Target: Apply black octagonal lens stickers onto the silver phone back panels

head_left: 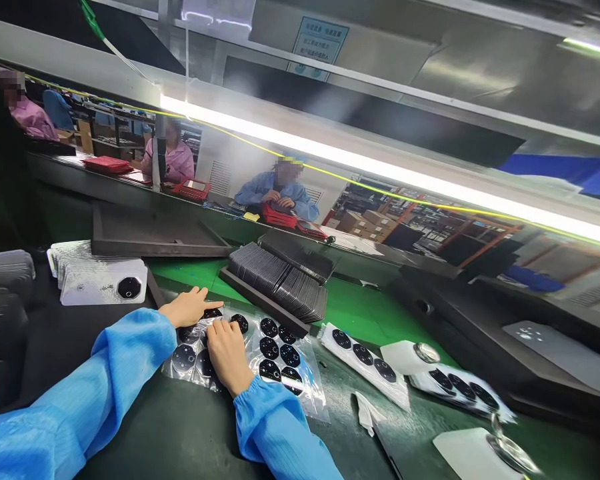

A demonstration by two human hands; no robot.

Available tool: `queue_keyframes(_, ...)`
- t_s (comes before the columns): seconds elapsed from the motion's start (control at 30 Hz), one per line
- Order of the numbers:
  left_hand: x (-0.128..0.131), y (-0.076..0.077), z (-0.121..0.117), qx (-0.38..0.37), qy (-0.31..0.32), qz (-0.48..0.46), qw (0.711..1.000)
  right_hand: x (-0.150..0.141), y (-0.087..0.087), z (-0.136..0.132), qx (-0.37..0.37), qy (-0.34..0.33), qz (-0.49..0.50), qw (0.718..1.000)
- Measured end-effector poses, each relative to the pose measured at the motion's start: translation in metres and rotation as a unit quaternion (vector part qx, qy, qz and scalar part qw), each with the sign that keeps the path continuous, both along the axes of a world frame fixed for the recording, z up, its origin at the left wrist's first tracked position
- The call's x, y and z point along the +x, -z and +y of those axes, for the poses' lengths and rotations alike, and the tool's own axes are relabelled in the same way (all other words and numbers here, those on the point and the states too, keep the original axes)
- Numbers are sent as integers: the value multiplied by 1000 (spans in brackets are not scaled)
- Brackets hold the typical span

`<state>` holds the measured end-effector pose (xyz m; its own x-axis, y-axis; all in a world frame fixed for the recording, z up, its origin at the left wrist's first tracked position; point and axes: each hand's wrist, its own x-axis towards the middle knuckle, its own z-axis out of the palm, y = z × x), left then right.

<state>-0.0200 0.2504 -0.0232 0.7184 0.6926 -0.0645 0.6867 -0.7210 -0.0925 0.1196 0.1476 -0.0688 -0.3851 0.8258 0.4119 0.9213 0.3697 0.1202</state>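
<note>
While both hands touch it, the clear film [172, 368] lies on the desk [170, 433].
Left hand [189, 308] at far edge, right hand [229, 352] nearer the six black discs [269, 348] (whether either grips: cannot tell).

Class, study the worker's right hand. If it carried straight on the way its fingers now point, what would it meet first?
The right hand would most likely meet the fingers of the left hand first, just ahead of its fingertips, though it might pass above or below them, since depth is unclear.

head-worn view, looking forward and down, hands near, workshop beyond
</note>
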Motion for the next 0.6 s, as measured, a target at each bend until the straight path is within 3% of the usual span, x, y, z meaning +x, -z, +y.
queue_keyframes(0.6,-1,-1,-1,-10,-2,-27,1000,-15,-12,-84,9,-8,-26,1000)
